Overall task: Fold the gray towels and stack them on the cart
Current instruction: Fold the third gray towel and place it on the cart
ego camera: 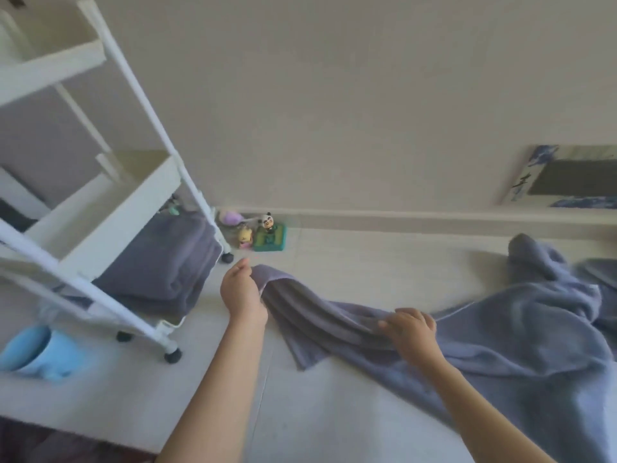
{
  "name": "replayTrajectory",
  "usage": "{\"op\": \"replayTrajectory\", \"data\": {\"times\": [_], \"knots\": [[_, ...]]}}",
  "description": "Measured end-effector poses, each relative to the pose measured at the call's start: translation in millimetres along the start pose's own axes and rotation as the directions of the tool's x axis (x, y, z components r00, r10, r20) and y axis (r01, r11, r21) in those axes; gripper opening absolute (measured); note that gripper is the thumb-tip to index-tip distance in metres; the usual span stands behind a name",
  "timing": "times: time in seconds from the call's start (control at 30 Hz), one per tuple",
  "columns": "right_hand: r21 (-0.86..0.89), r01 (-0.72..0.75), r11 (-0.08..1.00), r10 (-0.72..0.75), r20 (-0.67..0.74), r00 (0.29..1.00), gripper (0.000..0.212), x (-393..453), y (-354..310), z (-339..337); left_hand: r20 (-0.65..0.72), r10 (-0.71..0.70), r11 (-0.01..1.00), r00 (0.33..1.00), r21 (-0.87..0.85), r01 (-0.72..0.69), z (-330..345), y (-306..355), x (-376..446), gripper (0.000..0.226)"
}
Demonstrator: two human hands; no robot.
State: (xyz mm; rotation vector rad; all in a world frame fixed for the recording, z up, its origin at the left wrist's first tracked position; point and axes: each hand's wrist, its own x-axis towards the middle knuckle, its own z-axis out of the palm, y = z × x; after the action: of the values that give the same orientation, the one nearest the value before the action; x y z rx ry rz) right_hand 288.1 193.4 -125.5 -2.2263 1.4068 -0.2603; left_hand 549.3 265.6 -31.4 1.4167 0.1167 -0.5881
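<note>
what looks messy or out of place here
The gray towel held by the left hand and right hand lies bunched across the floor, unfolded. Small toys sit by the baseboard beside the cart, whose bottom shelf holds a folded towel.

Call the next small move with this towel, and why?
Probably lift and spread it flat on the floor. Both hands already grip one edge: left hand at the corner, right hand further along. The gray towel trails off bunched and wrinkled to the right, so it can't be folded yet. A folded towel already sits on the cart.
</note>
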Motion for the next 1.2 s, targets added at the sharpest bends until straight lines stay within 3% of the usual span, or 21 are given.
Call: {"op": "replayTrajectory", "data": {"times": [0.1,0.23,0.4,0.57,0.63,0.83,0.93,1.0,1.1,1.2], "knots": [[0.070,0.035,0.997,-0.043,0.116,0.992,0.016,13,-20,5,-0.028,0.028,1.000,0.999,-0.008,-0.028,-26,16,21,0.021],[-0.086,0.095,0.992,-0.070,0.263,0.962,0.031,28,-40,21,-0.021,-0.012,1.000,1.000,0.010,0.013,-46,22,33,0.026],[-0.066,0.146,0.987,-0.132,0.191,0.973,0.020,42,-59,35,-0.103,-0.038,0.990,0.994,-0.142,0.023,-56,29,38,0.022],[0.229,0.102,0.968,-0.147,0.190,0.971,0.020,51,-59,11,-0.102,-0.068,0.979,0.993,-0.201,0.046,-65,30,34,0.022],[0.285,0.097,0.953,-0.141,0.137,0.981,0.028,53,-55,-11,-0.079,-0.071,0.980,0.994,-0.190,0.055,-67,28,32,0.020],[0.374,0.123,0.919,-0.123,-0.024,0.992,0.022,51,-52,-80,0.046,-0.006,0.998,0.999,-0.062,0.009,-60,22,12,0.024],[0.391,0.145,0.909,-0.153,-0.011,0.988,0.021,40,-53,-113,0.100,0.023,1.000,0.995,-0.015,-0.022,-64,27,-1,0.016],[0.525,0.141,0.839,-0.221,0.093,0.971,0.027,28,-57,-134,0.117,0.032,0.998,0.993,-0.050,-0.026,-72,37,-7,0.012],[0.793,0.008,0.609,-0.354,0.263,0.897,0.029,13,-55,-164,0.153,-0.008,0.977,0.988,-0.208,0.040,-75,61,-21,0.016],[0.900,-0.134,0.415,-0.420,0.320,0.849,0.040,8,-57,-182,0.174,-0.048,0.922,0.984,-0.371,0.111,-64,81,-31,0.011]]}}
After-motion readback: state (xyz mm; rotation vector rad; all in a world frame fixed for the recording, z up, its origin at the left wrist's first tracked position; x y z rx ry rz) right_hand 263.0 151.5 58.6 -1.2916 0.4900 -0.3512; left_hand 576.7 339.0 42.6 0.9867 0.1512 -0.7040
